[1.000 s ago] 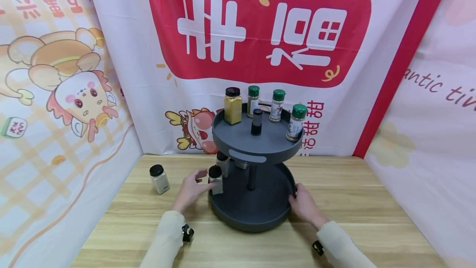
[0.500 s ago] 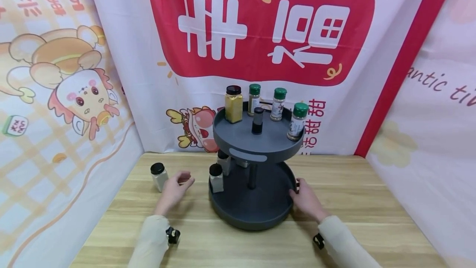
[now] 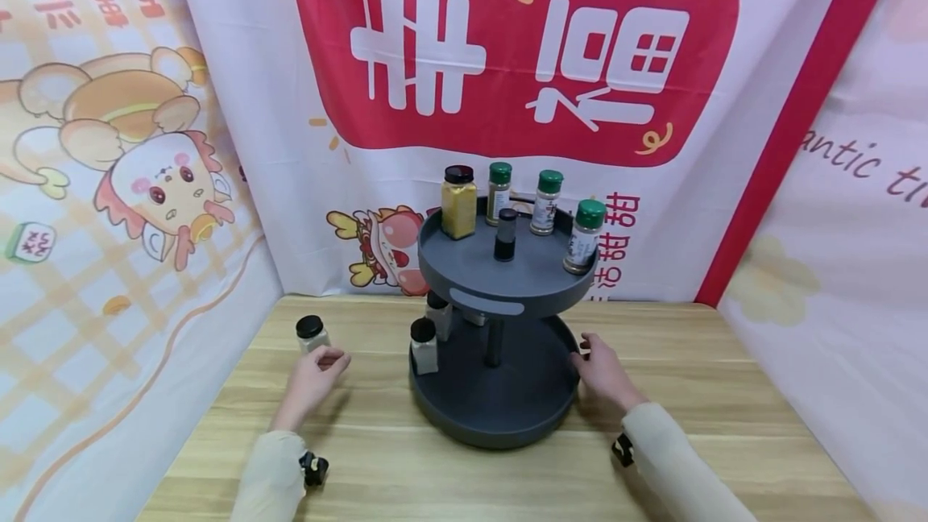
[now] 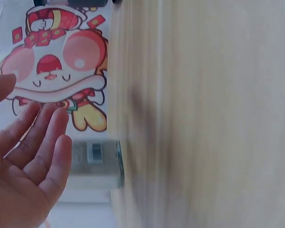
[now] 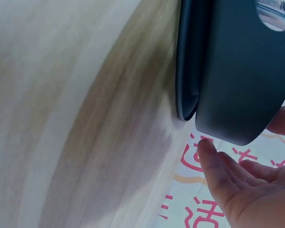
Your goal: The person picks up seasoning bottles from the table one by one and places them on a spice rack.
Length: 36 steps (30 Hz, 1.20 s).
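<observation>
My left hand [image 3: 308, 385] is beside a square jar of pale powder [image 3: 312, 329] with a black lid, at the table's left. In the left wrist view the fingers are loosely bent, with nothing between them, and the jar [image 4: 97, 164] shows behind. At the right side of a dark grey two-tier turntable [image 3: 500, 429], my right hand [image 3: 603, 373] has its thumb by the lower tray's rim. The right wrist view shows the other fingers relaxed, just outside the tray wall [image 5: 242, 85]. A similar black-lidded jar [image 3: 424, 349] stands on the lower tray's left, with others behind it.
On the upper tray [image 3: 507, 288] stand a yellow jar [image 3: 459, 208] and several green-capped shakers [image 3: 584, 240], round the turntable's central post [image 3: 505, 236]. Printed cloth [image 3: 395, 159] hangs behind and at both sides of the wooden table [image 3: 406, 474].
My left hand has let go of the jar on the lower tray and moved left to the lone jar. My right hand's fingers have loosened at the tray's rim.
</observation>
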Each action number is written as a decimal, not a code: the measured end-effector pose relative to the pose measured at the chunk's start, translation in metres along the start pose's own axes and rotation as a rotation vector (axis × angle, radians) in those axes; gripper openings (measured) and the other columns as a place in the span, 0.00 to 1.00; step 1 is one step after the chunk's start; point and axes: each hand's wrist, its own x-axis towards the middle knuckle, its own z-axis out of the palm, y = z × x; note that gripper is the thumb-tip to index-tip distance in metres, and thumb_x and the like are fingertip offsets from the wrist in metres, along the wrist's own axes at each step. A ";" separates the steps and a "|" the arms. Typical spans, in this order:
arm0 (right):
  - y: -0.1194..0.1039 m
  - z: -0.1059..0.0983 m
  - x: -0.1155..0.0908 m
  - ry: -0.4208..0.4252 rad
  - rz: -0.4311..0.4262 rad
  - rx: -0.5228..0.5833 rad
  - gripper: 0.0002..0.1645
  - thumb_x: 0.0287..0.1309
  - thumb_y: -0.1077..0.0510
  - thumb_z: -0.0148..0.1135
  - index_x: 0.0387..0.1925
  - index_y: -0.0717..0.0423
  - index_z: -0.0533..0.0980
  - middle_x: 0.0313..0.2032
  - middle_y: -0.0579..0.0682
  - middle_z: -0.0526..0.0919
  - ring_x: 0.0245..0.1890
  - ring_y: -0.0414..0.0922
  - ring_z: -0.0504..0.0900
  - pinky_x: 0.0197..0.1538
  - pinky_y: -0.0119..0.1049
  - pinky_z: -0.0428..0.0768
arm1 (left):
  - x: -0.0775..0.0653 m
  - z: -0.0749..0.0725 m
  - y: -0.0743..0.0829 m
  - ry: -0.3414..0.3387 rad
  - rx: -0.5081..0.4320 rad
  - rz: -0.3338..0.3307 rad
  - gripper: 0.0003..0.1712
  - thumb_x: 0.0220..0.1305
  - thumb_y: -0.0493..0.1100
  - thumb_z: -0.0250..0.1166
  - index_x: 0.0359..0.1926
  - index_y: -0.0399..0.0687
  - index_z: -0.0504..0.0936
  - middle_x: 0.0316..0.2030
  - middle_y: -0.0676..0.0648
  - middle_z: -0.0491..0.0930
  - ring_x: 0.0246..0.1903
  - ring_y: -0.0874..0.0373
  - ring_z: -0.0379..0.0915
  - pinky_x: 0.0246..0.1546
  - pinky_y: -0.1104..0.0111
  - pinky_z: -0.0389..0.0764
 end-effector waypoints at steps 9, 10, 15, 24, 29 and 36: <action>0.003 0.000 0.011 0.025 -0.051 0.019 0.28 0.63 0.62 0.54 0.61 0.74 0.62 0.51 0.72 0.74 0.47 0.62 0.78 0.50 0.52 0.75 | -0.005 -0.020 -0.019 0.164 0.111 -0.115 0.19 0.61 0.54 0.63 0.35 0.40 0.78 0.31 0.44 0.80 0.30 0.54 0.74 0.33 0.63 0.72; 0.003 0.000 0.012 0.026 -0.062 0.019 0.28 0.63 0.63 0.54 0.61 0.75 0.62 0.51 0.72 0.73 0.47 0.63 0.78 0.50 0.52 0.75 | -0.005 -0.022 -0.020 0.177 0.106 -0.131 0.21 0.61 0.55 0.63 0.36 0.40 0.77 0.33 0.43 0.79 0.31 0.52 0.74 0.33 0.62 0.72; 0.003 -0.002 0.018 0.000 -0.081 0.024 0.30 0.64 0.62 0.54 0.63 0.74 0.60 0.55 0.72 0.71 0.48 0.63 0.77 0.51 0.53 0.74 | -0.002 -0.030 -0.021 0.177 0.015 -0.207 0.37 0.60 0.59 0.63 0.57 0.33 0.67 0.52 0.32 0.71 0.50 0.39 0.71 0.49 0.50 0.71; 0.010 -0.001 0.030 -0.090 -0.083 0.075 0.31 0.67 0.63 0.50 0.67 0.73 0.55 0.59 0.72 0.67 0.52 0.64 0.75 0.53 0.53 0.74 | 0.011 -0.034 -0.023 0.019 -0.017 -0.245 0.60 0.58 0.62 0.64 0.72 0.33 0.38 0.69 0.29 0.45 0.65 0.33 0.49 0.60 0.44 0.58; 0.013 0.000 0.035 -0.116 -0.102 0.085 0.31 0.67 0.63 0.49 0.68 0.71 0.55 0.58 0.72 0.68 0.51 0.64 0.75 0.52 0.52 0.74 | 0.017 -0.033 -0.023 0.005 -0.028 -0.229 0.59 0.59 0.60 0.64 0.72 0.34 0.38 0.68 0.27 0.47 0.65 0.33 0.49 0.61 0.45 0.57; 0.014 -0.002 0.041 -0.123 -0.158 0.073 0.30 0.67 0.66 0.49 0.68 0.70 0.56 0.56 0.72 0.71 0.50 0.63 0.76 0.52 0.52 0.74 | 0.026 -0.024 -0.027 0.035 -0.096 -0.205 0.54 0.59 0.56 0.65 0.72 0.36 0.43 0.67 0.28 0.52 0.65 0.35 0.51 0.62 0.47 0.59</action>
